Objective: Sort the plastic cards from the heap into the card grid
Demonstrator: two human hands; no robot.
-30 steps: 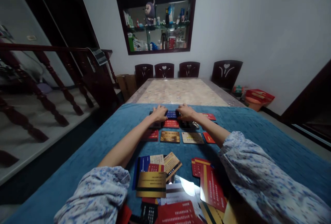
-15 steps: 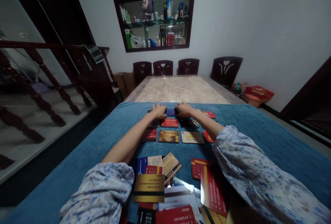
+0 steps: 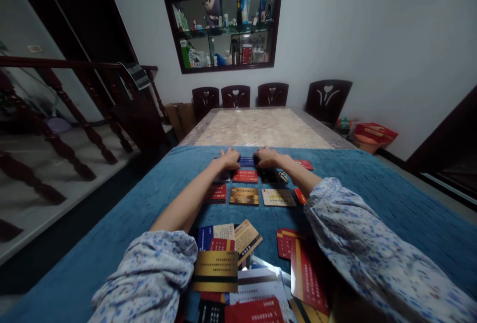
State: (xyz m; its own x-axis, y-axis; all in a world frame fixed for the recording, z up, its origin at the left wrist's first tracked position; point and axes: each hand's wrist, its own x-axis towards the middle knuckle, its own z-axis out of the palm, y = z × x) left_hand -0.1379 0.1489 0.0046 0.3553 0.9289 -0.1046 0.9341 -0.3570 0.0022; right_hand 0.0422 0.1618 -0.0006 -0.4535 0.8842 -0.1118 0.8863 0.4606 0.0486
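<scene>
- The left hand (image 3: 229, 159) and the right hand (image 3: 266, 157) lie palm down at either end of a blue card (image 3: 246, 162), fingertips on it. Whether they pinch it or only press on it cannot be told.
- The blue card lies flat in the farthest row of cards, between the two hands and close to the far edge of the blue cloth (image 3: 372, 184).
- The cloth covers the near part of a long table. Beyond it the marble tabletop (image 3: 261, 129) lies bare (pale and mottled).
- Four dark wooden chairs (image 3: 235, 96) stand at the table's far end, against a white wall.
- Above them is a dark-framed wall niche (image 3: 278, 20) with glass shelves of bottles and a purple plush toy (image 3: 211, 7).
- Just nearer than the blue card lie a red card (image 3: 245, 176) and a black card (image 3: 269, 177).
- In the next row nearer lie a dark red card (image 3: 217, 193), a gold card (image 3: 244, 196) and a beige card (image 3: 278, 197), each apart from its neighbour.
- Another red card (image 3: 304, 164) sits just right of the right hand.
- A loose heap of cards (image 3: 238, 273) overlaps between the forearms at the near edge (gold, red, blue and white ones).
- The floral sleeves cover part of this heap.
- A dark wooden banister (image 3: 74, 104) runs along the left, near that side of the table.
- Red boxes (image 3: 374, 134) lie on the floor to the right by the wall.
- The cloth lies open on both sides of the laid-out cards.
</scene>
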